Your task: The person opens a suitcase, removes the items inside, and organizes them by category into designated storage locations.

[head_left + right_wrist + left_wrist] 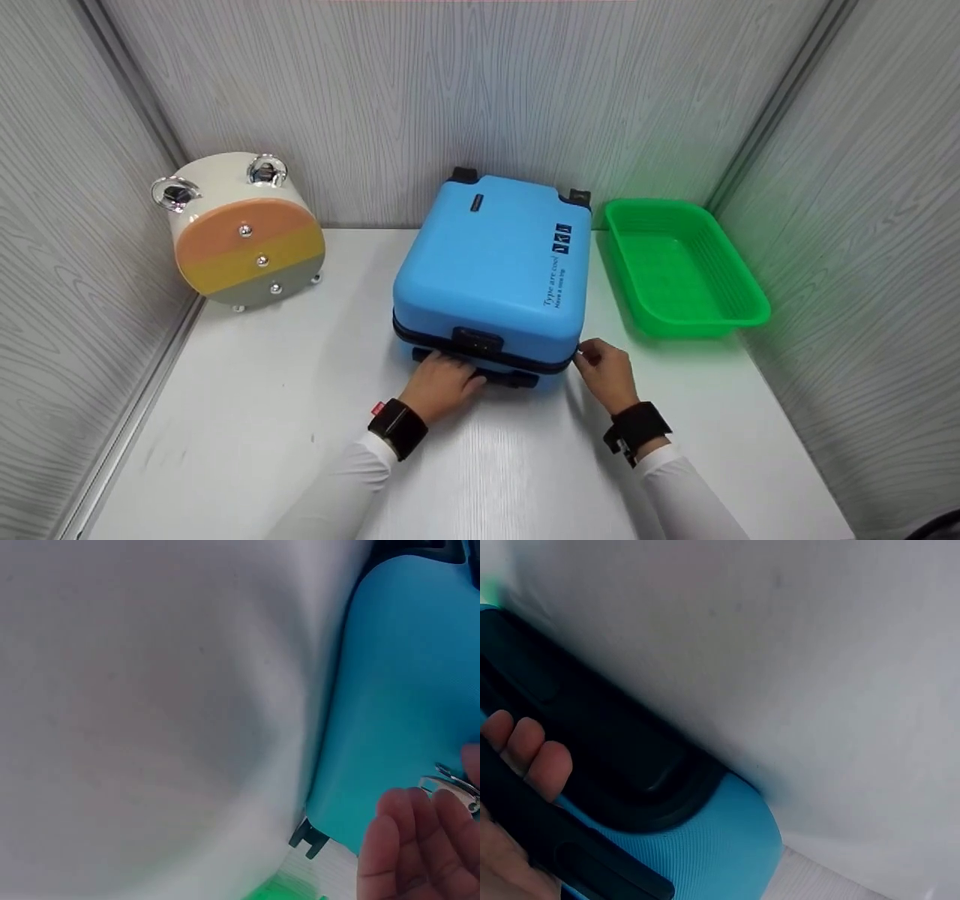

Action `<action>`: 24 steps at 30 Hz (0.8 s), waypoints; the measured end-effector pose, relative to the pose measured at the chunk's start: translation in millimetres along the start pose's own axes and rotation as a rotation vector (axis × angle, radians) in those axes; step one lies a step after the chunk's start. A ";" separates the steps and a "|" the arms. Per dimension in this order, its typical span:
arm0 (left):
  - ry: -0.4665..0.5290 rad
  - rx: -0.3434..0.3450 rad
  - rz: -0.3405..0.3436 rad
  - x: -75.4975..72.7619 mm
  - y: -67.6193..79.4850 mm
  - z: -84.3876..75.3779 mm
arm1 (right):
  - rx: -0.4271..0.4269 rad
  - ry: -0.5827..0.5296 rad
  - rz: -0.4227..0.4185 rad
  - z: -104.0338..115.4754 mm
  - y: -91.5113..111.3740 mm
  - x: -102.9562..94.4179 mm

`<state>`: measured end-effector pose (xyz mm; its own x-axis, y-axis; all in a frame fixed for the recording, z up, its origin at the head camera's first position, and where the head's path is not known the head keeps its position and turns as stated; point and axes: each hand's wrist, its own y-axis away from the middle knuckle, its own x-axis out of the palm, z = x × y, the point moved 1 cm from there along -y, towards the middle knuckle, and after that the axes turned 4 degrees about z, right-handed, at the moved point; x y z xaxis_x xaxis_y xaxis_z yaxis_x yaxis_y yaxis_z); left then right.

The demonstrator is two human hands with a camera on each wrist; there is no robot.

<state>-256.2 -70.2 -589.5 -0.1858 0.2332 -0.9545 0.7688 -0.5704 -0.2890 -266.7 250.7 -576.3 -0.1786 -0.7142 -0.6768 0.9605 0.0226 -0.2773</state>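
A blue hard-shell suitcase (495,255) lies flat, its front side facing me. My left hand (442,386) grips the black carry handle (510,377) on that side; in the left wrist view the fingers (550,769) curl round the handle (592,862). At the suitcase's near right corner is my right hand (609,375), by the black zip (555,367). The right wrist view shows a metal zip pull (450,784) between the thumb and fingers (397,840) of that hand, pinched there. A black lock (478,341) sits above the handle.
On the left stands a round striped drawer box (251,240) with silver knobs, ring-like ears and small feet. A green plastic basket (637,300) is to the suitcase's right. Grey wood-grain panels (360,112) enclose the white table (247,420) at the back and sides.
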 end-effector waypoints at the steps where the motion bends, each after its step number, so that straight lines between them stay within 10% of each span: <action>1: 0.005 0.000 0.008 -1.3 0.4 0.4 | -0.009 -0.002 -0.007 0.6 -1.1 1.5; 24: -0.105 0.005 -0.077 5.3 2.9 -2.0 | -0.222 0.300 -0.006 19.4 33.8 6.1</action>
<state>-253.8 -69.0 -595.3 -0.3079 0.1928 -0.9317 0.7467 -0.5578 -0.3623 -231.2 233.6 -576.6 -0.2706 -0.4788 -0.8352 0.8953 0.1936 -0.4011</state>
